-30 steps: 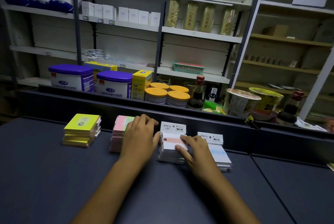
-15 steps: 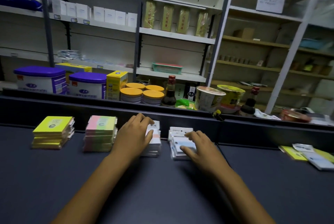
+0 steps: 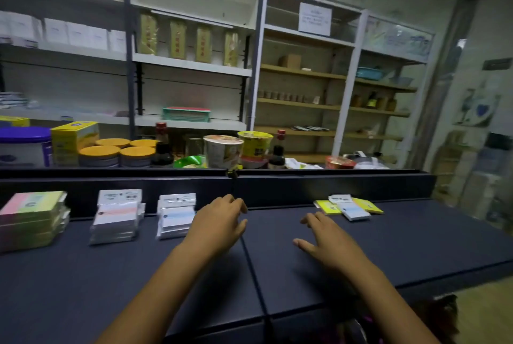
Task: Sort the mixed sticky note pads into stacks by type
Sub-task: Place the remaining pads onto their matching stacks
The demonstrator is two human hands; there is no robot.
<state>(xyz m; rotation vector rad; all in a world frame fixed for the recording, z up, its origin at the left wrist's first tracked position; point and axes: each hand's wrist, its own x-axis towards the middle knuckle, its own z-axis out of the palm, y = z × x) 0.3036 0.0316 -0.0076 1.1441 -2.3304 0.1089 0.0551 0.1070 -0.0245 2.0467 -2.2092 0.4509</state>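
Note:
Three stacks stand along the counter's back wall: a pink-and-green pad stack (image 3: 32, 218) at far left, a white pack stack with a pink stripe (image 3: 116, 217), and a white pack stack with a blue stripe (image 3: 175, 217). My left hand (image 3: 219, 221) hovers just right of the blue-striped stack, fingers loosely curled, holding nothing. My right hand (image 3: 323, 238) is spread over the bare counter, empty. Right of it lie unsorted items: two yellow pads (image 3: 327, 207), (image 3: 367, 206) and a white blue-striped pack (image 3: 352, 209) overlapping them.
The dark counter (image 3: 277, 274) has a raised back wall (image 3: 305, 188) and a seam down its middle. Behind it stand tins, yellow-lidded jars, sauce bottles and noodle cups (image 3: 223, 150). Shelving fills the background. The counter's right edge drops to the floor.
The view has swung right, bringing the unsorted pads into sight. Both hands have left the white stacks: the left drew off to their right, the right moved toward the loose pads.

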